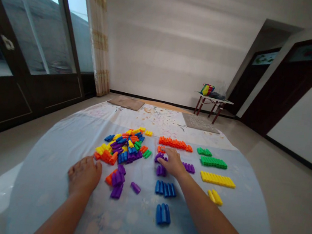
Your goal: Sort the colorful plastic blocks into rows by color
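1. Two bare hands are at work over the table (pixel 52 172), and the right hand (pixel 164 159) has the action: thumb and fingers close round some purple pieces (pixel 160 156) at the left end of the purple line.
2. Over to the left hand (pixel 84 172): palm down on the cloth, fingers loosely bent, just beside the pile; whether anything sits beneath it, I cannot tell.
3. What a pile (pixel 131 154) that is! Orange, yellow, blue, green and purple all tangled together, left of the right hand.
4. Nearer the person, a purple clump (pixel 117 182) leans against an orange piece (pixel 109 177), with one loose purple piece (pixel 135 187) lying alone to its right.
5. Beyond the right hand runs the long orange row (pixel 176 143), a small orange bit (pixel 160 148) just below it, by the fingers.
6. More purple (pixel 188 167) shows past the wrist, on its right.
7. Closer in, two blue groups (pixel 165 189), one below the other, left of the right forearm.
8. And out on the right: green row (pixel 213 162) with a shorter green group (pixel 204 152) behind, then the yellow row (pixel 217 179), and a small yellow group (pixel 215 196) beside the forearm.
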The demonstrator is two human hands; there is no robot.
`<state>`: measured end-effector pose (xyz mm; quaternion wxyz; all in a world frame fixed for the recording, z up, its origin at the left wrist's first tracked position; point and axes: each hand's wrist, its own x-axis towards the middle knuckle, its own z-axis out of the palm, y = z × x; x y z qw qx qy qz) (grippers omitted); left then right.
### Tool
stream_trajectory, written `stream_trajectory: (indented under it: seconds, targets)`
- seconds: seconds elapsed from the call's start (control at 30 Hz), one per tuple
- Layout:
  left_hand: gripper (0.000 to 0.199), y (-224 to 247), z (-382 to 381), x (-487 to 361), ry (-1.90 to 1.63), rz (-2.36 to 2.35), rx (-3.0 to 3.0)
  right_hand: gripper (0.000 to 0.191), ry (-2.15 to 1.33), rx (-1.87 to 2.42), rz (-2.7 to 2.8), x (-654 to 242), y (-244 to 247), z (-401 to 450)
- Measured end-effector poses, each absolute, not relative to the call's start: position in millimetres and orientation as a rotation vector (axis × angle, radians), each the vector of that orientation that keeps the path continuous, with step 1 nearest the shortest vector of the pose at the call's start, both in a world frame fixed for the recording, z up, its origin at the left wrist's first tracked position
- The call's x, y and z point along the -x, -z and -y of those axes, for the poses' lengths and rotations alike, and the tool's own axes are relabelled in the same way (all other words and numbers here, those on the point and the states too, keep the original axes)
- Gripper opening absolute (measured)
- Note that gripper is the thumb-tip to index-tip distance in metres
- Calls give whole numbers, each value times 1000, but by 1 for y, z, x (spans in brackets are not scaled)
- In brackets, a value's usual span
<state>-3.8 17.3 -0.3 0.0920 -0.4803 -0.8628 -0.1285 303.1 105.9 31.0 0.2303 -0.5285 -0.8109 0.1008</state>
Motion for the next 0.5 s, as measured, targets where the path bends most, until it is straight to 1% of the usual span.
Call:
stream_trajectory:
  seconds: [0.1,0.17,0.27,0.5]
  targets:
    - [48,1,-17,4,407,2552,1428,45,-314,1581,2241,-301,-29,-108]
    - [48,2,-17,4,414,2545,1433,42,-352,1624,2258,-300,-27,-110]
    - [49,2,-17,4,413,2533,1439,36,-379,1611,2284,-300,-25,-113]
    - [46,4,-17,5,423,2518,1433,41,-401,1561,2301,-302,-23,-116]
